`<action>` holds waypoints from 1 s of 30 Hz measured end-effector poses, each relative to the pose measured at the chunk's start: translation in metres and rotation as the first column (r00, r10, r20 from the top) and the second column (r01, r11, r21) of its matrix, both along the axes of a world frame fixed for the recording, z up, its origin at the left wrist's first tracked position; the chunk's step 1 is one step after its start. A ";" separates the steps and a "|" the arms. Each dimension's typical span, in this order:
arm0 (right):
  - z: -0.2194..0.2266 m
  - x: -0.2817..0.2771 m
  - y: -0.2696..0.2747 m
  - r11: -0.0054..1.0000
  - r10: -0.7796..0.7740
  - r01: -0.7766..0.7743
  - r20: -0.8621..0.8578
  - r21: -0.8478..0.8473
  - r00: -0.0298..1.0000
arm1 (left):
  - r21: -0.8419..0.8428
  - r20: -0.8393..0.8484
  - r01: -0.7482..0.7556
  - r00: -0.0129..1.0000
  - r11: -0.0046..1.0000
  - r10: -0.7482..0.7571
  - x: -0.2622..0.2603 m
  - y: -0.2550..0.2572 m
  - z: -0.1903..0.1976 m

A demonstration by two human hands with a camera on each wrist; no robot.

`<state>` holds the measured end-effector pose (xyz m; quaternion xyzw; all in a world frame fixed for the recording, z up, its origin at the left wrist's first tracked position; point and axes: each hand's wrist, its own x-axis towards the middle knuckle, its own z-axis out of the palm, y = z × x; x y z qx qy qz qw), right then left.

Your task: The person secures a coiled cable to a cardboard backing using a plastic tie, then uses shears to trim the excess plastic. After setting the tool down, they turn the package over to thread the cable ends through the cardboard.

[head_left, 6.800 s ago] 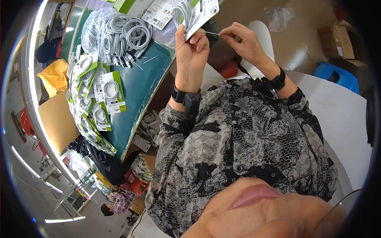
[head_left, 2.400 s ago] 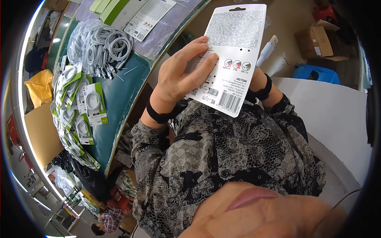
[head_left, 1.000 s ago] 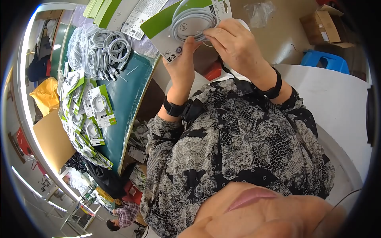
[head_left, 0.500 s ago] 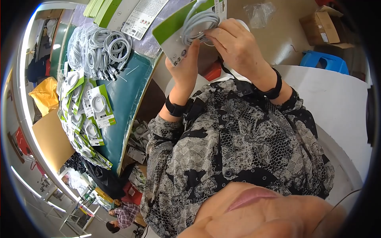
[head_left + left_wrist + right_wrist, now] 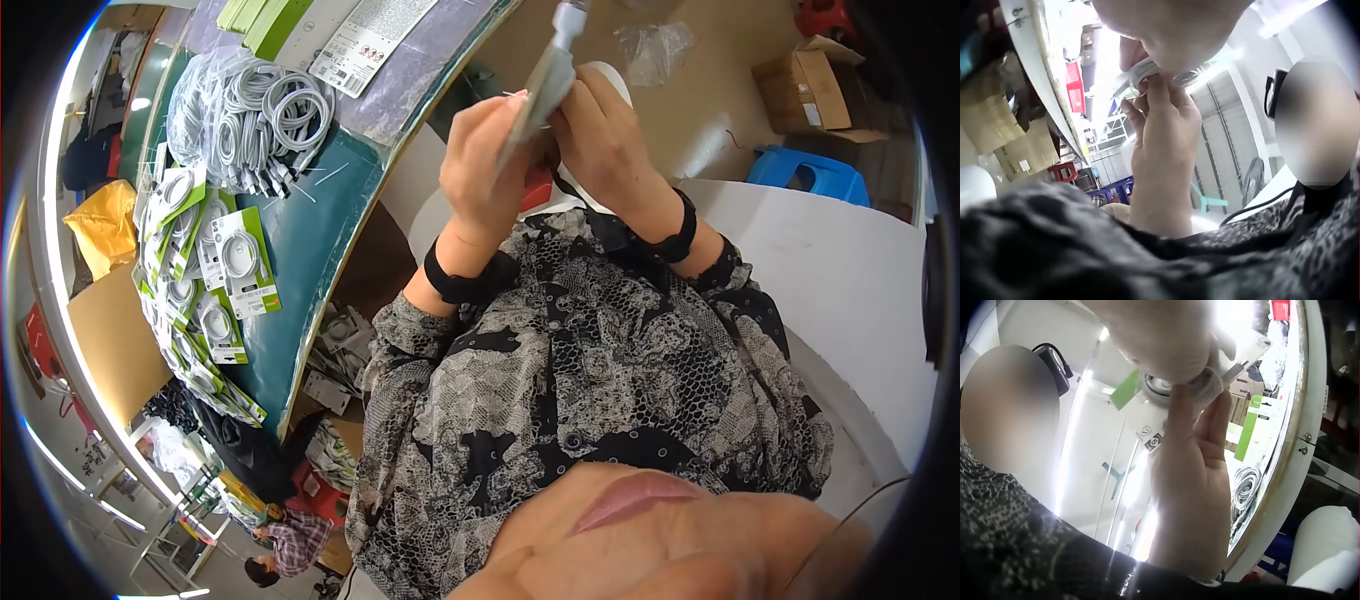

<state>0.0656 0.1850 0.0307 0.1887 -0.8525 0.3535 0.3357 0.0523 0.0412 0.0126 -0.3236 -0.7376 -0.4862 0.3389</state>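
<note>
1. My left fingers [image 5: 1180, 409], raised, grip the card [image 5: 537, 106].
2. My right fingers [image 5: 1159, 92], curled beside them, pinch the coiled cable [image 5: 1157, 395] on it.
3. From my head the card stands edge-on; my right wrist's view shows its printed front.
4. Packaged cables [image 5: 240, 256] lie on the worktop [image 5: 308, 232] at my left.

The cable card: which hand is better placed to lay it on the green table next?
Probably left: the left hand pinches the cable card and is nearer the green table; the right hand is at the card too, but farther.
</note>
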 end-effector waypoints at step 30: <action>-0.075 -0.038 0.038 0.407 0.595 0.011 0.274 -0.913 0.756 | 0.666 0.661 -0.099 0.538 0.739 -0.523 0.000 -0.018 0.020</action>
